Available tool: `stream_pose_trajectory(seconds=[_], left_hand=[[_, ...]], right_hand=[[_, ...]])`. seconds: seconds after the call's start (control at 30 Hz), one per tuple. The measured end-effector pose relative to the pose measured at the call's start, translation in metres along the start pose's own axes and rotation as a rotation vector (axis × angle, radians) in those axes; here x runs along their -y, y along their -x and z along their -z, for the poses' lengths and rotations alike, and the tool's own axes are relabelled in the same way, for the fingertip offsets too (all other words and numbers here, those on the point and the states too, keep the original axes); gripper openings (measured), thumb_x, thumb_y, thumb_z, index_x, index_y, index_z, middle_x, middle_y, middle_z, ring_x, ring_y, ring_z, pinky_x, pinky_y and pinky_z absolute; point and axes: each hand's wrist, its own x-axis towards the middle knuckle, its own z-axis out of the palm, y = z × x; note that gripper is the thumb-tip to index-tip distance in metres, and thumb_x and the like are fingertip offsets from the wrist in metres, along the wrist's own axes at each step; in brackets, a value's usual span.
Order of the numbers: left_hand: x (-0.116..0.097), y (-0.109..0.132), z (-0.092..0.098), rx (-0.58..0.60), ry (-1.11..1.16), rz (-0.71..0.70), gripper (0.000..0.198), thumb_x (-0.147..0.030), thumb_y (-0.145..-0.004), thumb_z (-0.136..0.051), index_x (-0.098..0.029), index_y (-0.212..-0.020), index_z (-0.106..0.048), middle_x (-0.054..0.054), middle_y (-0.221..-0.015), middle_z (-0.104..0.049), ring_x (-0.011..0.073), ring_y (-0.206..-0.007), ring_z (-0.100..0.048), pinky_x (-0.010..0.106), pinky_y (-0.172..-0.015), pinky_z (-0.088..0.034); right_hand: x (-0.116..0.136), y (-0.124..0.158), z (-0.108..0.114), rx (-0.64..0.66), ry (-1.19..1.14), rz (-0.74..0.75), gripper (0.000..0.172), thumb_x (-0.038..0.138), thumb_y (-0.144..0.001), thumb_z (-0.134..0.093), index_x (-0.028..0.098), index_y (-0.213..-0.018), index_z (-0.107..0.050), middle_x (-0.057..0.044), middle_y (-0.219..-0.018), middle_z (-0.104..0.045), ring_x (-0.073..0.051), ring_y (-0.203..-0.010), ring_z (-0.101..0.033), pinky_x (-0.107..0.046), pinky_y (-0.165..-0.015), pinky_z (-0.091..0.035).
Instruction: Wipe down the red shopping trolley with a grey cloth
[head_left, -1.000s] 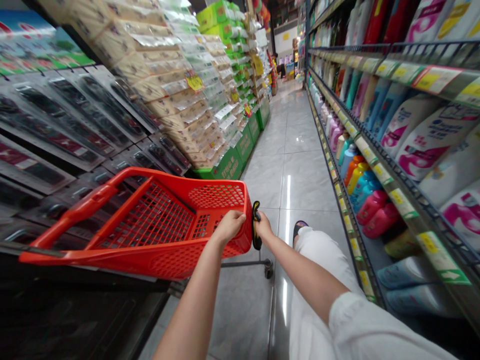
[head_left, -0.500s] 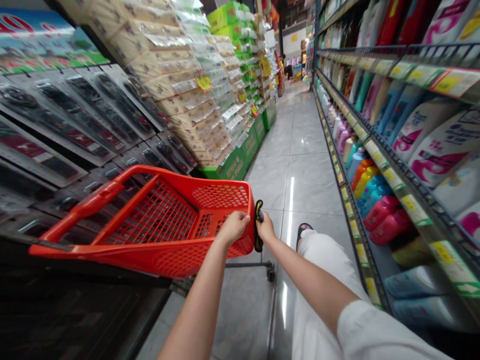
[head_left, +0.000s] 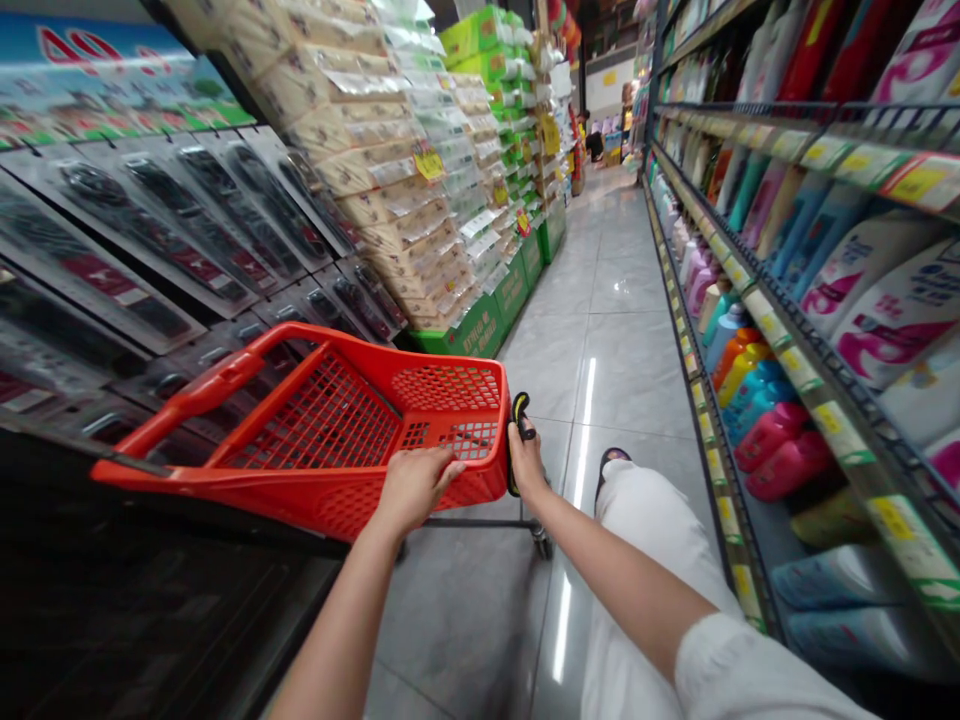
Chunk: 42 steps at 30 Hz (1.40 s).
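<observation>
A red plastic shopping cart (head_left: 367, 360) stands in front of me, its basket without visible goods. My left hand (head_left: 416, 485) is closed over the near side rim, with its fingertips partly hidden. Just beyond the cart's right end, my right hand (head_left: 527, 465) is wrapped round a slim black object with a yellow edge (head_left: 520, 403). This object stands upright close against the cart's end, and its exact kind cannot be made out. Below the hands, the cart's dark metal base and a wheel (head_left: 541, 542) show.
Shelves of bottles (head_left: 780, 450) line the right side of the aisle. Packaged goods on hooks (head_left: 187, 230) hang at left, beside tall stacks of wrapped packs (head_left: 405, 200) on green bases. Grey tiled floor (head_left: 585, 260) runs ahead; a person (head_left: 595, 145) is far back.
My left hand has slid leftward along the cart's rim, away from the end. My right hand keeps hold of the black and yellow object. The view has shifted slightly.
</observation>
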Motion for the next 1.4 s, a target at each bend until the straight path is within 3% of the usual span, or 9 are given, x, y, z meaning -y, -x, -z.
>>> stream_pose_trajectory(seconds=[0.23, 0.33, 0.5, 0.63, 0.8, 0.97, 1.07, 1.27, 1.4], left_hand=[[0.004, 0.008, -0.012, -0.078, 0.006, 0.025, 0.039, -0.047, -0.096, -0.039, -0.021, -0.083, -0.065, 0.005, -0.09, -0.072, 0.0208, -0.091, -0.061, 0.034, -0.082, -0.03], [0.007, 0.012, -0.013, -0.093, 0.033, 0.027, 0.038, -0.047, -0.095, -0.04, -0.022, -0.083, -0.066, 0.005, -0.092, -0.073, 0.0201, -0.091, -0.06, 0.035, -0.084, -0.029], [0.008, 0.022, -0.018, -0.109, 0.047, 0.005, 0.037, -0.048, -0.095, -0.042, -0.022, -0.085, -0.067, 0.005, -0.094, -0.073, 0.0196, -0.094, -0.06, 0.036, -0.089, -0.027], [0.004, 0.026, -0.019, -0.109, 0.071, 0.006, 0.038, -0.048, -0.095, -0.042, -0.022, -0.087, -0.068, 0.004, -0.095, -0.073, 0.0197, -0.094, -0.061, 0.037, -0.09, -0.027], [0.006, 0.024, -0.019, -0.119, 0.074, 0.024, 0.035, -0.047, -0.095, -0.044, -0.024, -0.095, -0.07, 0.005, -0.102, -0.073, 0.0211, -0.098, -0.06, 0.038, -0.091, -0.026], [0.009, 0.022, -0.02, -0.13, 0.058, 0.014, 0.037, -0.048, -0.095, -0.043, -0.024, -0.095, -0.071, 0.006, -0.101, -0.074, 0.0223, -0.097, -0.061, 0.037, -0.084, -0.029], [0.009, 0.025, -0.022, -0.146, 0.056, -0.001, 0.037, -0.048, -0.096, -0.042, -0.024, -0.096, -0.07, 0.005, -0.103, -0.074, 0.0214, -0.095, -0.061, 0.037, -0.083, -0.029], [0.008, 0.031, -0.022, -0.139, 0.057, -0.01, 0.037, -0.049, -0.095, -0.044, -0.023, -0.091, -0.069, 0.004, -0.101, -0.074, 0.0213, -0.094, -0.062, 0.038, -0.084, -0.029], [0.008, 0.027, -0.022, -0.138, 0.065, 0.03, 0.036, -0.049, -0.094, -0.046, -0.023, -0.091, -0.071, 0.004, -0.099, -0.074, 0.0227, -0.095, -0.063, 0.038, -0.082, -0.03]], right_hand=[[-0.003, 0.041, -0.004, -0.113, 0.174, -0.105, 0.035, 0.044, -0.087, -0.047, 0.021, -0.112, -0.057, -0.014, -0.111, -0.059, -0.03, -0.116, -0.05, -0.045, -0.103, -0.038], [0.004, 0.044, -0.003, -0.109, 0.142, -0.016, 0.033, 0.041, -0.087, -0.046, 0.022, -0.112, -0.057, -0.012, -0.107, -0.059, -0.028, -0.111, -0.051, -0.042, -0.101, -0.039], [0.037, 0.0, -0.004, -0.122, -0.023, 0.087, 0.045, 0.04, -0.085, -0.05, 0.021, -0.126, -0.049, -0.01, -0.124, -0.057, -0.022, -0.116, -0.053, -0.036, -0.1, -0.04], [0.046, -0.027, -0.006, -0.179, 0.085, -0.041, 0.026, 0.039, -0.083, -0.048, 0.021, -0.099, -0.058, -0.009, -0.104, -0.063, -0.025, -0.105, -0.056, -0.037, -0.094, -0.042], [0.033, 0.02, 0.008, -0.128, 0.13, -0.051, 0.021, 0.036, -0.082, -0.05, 0.019, -0.088, -0.061, -0.01, -0.093, -0.065, -0.027, -0.095, -0.06, -0.039, -0.088, -0.046], [0.061, 0.058, 0.028, 0.061, 0.129, 0.211, 0.034, 0.032, -0.087, -0.051, 0.022, -0.117, -0.061, -0.009, -0.116, -0.063, -0.024, -0.109, -0.058, -0.038, -0.097, -0.045], [0.091, 0.038, 0.03, 0.204, 0.42, 0.363, 0.037, 0.02, -0.083, -0.055, 0.027, -0.117, -0.064, -0.006, -0.121, -0.059, -0.024, -0.114, -0.052, -0.037, -0.102, -0.041], [0.12, -0.047, 0.017, 0.214, 0.812, 0.199, 0.037, 0.017, -0.085, -0.051, 0.023, -0.118, -0.066, -0.01, -0.119, -0.057, -0.025, -0.11, -0.051, -0.034, -0.096, -0.042], [0.123, -0.032, 0.019, 0.276, 0.859, 0.221, 0.035, 0.018, -0.085, -0.052, 0.023, -0.117, -0.066, -0.009, -0.115, -0.057, -0.024, -0.108, -0.052, -0.033, -0.094, -0.041]])
